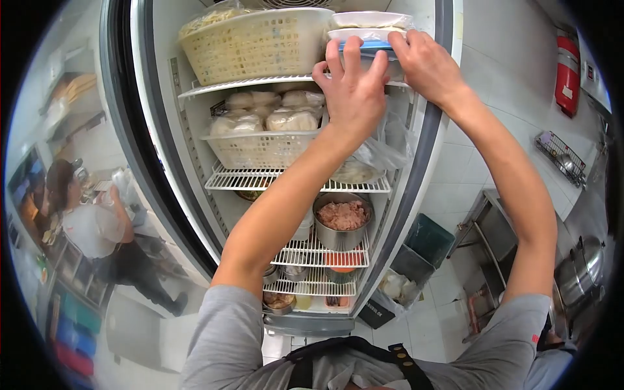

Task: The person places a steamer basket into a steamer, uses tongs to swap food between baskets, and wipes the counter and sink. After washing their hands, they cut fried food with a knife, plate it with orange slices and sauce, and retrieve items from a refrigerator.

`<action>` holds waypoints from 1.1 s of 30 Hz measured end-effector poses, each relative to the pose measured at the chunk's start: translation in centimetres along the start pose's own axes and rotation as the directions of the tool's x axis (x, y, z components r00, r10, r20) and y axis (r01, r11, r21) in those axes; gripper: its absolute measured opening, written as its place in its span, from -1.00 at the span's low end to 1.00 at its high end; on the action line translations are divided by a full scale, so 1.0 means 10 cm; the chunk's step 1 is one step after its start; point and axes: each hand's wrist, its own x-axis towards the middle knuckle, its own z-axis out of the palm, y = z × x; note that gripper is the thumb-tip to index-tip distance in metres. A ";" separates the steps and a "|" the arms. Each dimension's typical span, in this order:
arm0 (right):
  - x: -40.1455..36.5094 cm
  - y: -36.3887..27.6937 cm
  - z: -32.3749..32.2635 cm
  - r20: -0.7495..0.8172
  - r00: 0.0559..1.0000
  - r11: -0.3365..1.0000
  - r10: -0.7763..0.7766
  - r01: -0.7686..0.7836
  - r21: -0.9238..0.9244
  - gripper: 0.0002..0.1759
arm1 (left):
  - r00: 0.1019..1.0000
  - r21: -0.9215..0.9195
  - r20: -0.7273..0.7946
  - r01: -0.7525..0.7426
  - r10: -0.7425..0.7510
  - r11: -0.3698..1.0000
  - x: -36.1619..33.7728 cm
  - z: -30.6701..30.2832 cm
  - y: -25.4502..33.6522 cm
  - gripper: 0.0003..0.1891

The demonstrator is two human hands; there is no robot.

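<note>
High in the refrigerator, a stack at the right of the top shelf has two white trays, an upper white tray [372,19] and a lower white tray [351,34], over a flat blue-edged item [372,46]. My left hand [354,91] reaches up in front of it, fingers spread and bent, fingertips at the blue edge. At the stack's right front corner, my right hand [426,65] has its fingers closed against the lower white tray. Its thumb side is partly hidden. Left of the stack stands a cream perforated basket [257,49] heaped with pale food.
Below are a second basket [260,151] of bagged pale food, a plastic bag [383,149] and a metal pot [341,237] of minced meat. The glass door [71,195] on the left shows a person in grey. A fire extinguisher [567,75] hangs on the right wall.
</note>
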 end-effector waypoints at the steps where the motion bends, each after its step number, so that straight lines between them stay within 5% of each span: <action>1: 0.03 0.01 -0.01 -0.005 1.000 1.000 0.001 -0.001 0.006 -0.70 | 1.000 0.007 0.003 -0.003 0.003 1.000 0.03 0.00 0.02 -0.57; 4: 0.14 0.13 -0.11 0.014 1.000 0.997 -0.009 0.007 0.073 -0.73 | 0.999 -0.056 -0.030 0.025 -0.027 0.998 0.11 0.00 0.07 -0.62; 6: 0.24 0.27 -0.16 0.160 0.964 0.953 -0.211 0.167 0.251 -0.76 | 0.996 -0.060 0.072 0.053 -0.049 0.997 0.12 0.04 0.08 -0.65; 8: 0.30 0.28 -0.23 0.201 0.960 0.948 -0.193 0.130 0.291 -0.83 | 0.997 -0.032 0.063 0.044 -0.042 0.999 0.11 0.09 0.08 -0.66; 10: 0.36 0.28 -0.32 0.447 0.889 0.988 -0.103 0.041 0.147 -0.68 | 0.998 -0.014 0.048 0.029 -0.028 0.999 0.09 0.14 0.13 -0.67; 11: 0.34 0.32 -0.29 0.445 0.889 0.988 -0.104 0.040 0.152 -0.68 | 0.994 -0.026 0.097 0.054 -0.052 0.998 0.06 0.15 0.17 -0.67; 13: 0.40 0.42 -0.21 0.178 0.971 0.980 -0.157 0.131 0.152 -0.88 | 0.988 -0.032 0.141 0.070 -0.065 0.997 0.07 0.15 0.22 -0.67; 20: 0.50 0.55 -0.16 0.261 0.957 0.992 -0.124 0.113 0.056 -0.89 | 0.998 0.081 0.059 -0.030 0.026 0.996 0.69 -0.04 -0.05 -0.49; 22: 0.42 0.51 -0.07 0.082 0.990 0.989 -0.117 0.109 0.099 -0.88 | 0.926 0.070 0.340 -0.198 0.163 0.978 0.95 -0.10 -0.31 -0.47; 24: 0.26 0.36 -0.12 0.075 0.993 0.992 -0.093 0.086 0.091 -0.88 | 0.864 0.035 0.472 -0.217 0.175 0.976 1.16 -0.18 -0.30 -0.49; 26: 0.07 0.17 -0.11 -0.183 0.980 0.996 -0.081 0.085 0.015 -0.83 | 0.784 0.000 0.596 -0.219 0.176 0.976 1.23 -0.14 -0.35 -0.51; 28: -0.05 -0.02 0.01 -0.191 0.981 0.994 -0.018 0.038 0.099 -0.83 | 0.837 -0.114 0.368 -0.393 0.406 0.912 1.25 -0.04 -0.40 -0.60; 29: -0.07 -0.09 0.01 -0.190 0.980 0.984 0.062 -0.028 0.176 -0.83 | 0.766 -0.019 0.560 -0.371 0.317 0.928 1.38 -0.10 -0.35 -0.53; 30: -0.07 -0.08 -0.02 -0.191 0.980 0.984 0.060 -0.026 0.177 -0.83 | 0.745 -0.033 0.589 -0.365 0.314 0.930 1.47 -0.13 -0.38 -0.62; 32: 0.02 -0.05 -0.21 0.175 0.979 0.983 -0.100 0.070 0.169 -0.78 | 0.778 -0.112 0.560 -0.268 0.284 0.957 1.58 -0.15 -0.43 -0.54; 33: 0.12 -0.02 -0.23 0.179 0.978 0.982 -0.104 0.073 0.172 -0.78 | 0.769 -0.089 0.623 -0.115 0.145 0.989 1.67 -0.12 -0.43 -0.57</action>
